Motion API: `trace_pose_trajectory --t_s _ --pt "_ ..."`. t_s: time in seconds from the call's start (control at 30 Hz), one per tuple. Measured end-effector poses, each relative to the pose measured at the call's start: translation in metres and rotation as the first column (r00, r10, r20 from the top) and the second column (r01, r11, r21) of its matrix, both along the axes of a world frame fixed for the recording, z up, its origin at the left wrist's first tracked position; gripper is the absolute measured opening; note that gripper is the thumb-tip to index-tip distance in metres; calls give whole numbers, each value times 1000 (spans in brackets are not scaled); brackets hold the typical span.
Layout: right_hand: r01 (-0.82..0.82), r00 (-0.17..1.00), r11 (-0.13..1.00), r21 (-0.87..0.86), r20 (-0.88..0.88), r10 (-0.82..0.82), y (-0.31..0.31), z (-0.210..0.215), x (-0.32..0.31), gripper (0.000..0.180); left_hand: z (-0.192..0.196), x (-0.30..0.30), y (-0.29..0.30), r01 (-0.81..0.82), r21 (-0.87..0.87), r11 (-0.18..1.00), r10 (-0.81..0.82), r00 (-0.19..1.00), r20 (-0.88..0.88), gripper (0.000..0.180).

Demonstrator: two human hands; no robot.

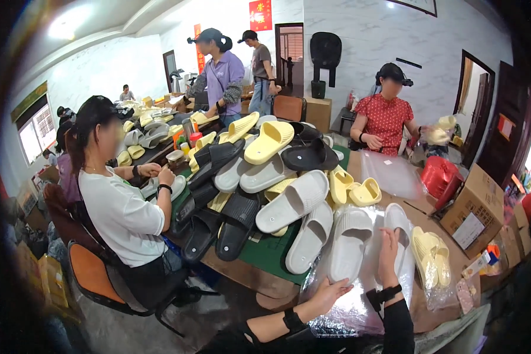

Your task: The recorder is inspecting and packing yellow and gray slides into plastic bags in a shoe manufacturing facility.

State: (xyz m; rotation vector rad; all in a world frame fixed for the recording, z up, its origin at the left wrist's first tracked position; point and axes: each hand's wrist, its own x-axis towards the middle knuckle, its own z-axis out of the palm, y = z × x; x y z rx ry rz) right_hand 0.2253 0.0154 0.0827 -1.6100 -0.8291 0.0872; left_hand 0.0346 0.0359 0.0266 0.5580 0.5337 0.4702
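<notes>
Right now, your left hand (329, 295) is loosely spread, palm turned inward, its fingertips at the lower end of the nearer grey slipper (349, 245), while your right hand (389, 252) stands with its fingers pointing up along the left edge of the other grey slipper (402, 236); you cannot tell from this angle whether its thumb pinches the sole. Both slippers lie side by side between and beside your hands, on top of clear plastic bags (330, 315) spread at the table's near edge, and you cannot make out whether either one is inside a bag. To your right, a clear bag (439, 300) holds a pair of yellow slippers (432, 253), with the plastic crumpled at its lower end. Beyond them stands a cardboard box (478, 203), tilted in your view, whose contents do not show; it carries a white label (467, 233) with print too small for you to read. Next to that box sits a shiny red bundle (441, 178), and just left of it lies flat clear plastic (390, 172). Ahead on your left, grey, black and yellow slippers are heaped over a green mat (265, 255), several with small round white stickers on their insoles. High on the far wall, a red poster (261, 15) bears gold characters.
</notes>
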Motion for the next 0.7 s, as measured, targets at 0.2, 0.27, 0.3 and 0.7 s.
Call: trace_pose_trajectory --t_s 0.2,0.27,0.3,0.7 --pt "134 972 990 32 191 -138 -25 5 -8 24 2 15 -9 31 27 999 -33 993 111 47" --pt "171 956 985 -1 241 -166 -26 8 -13 25 -8 18 -10 11 50 999 -15 995 98 46" --pt "168 962 977 -130 240 -133 -22 13 -16 25 -18 22 -3 34 85 996 -46 989 138 45" --pt "168 947 715 -679 313 74 13 -20 29 47 25 -28 -5 642 658 -394 133 748 -650 37"
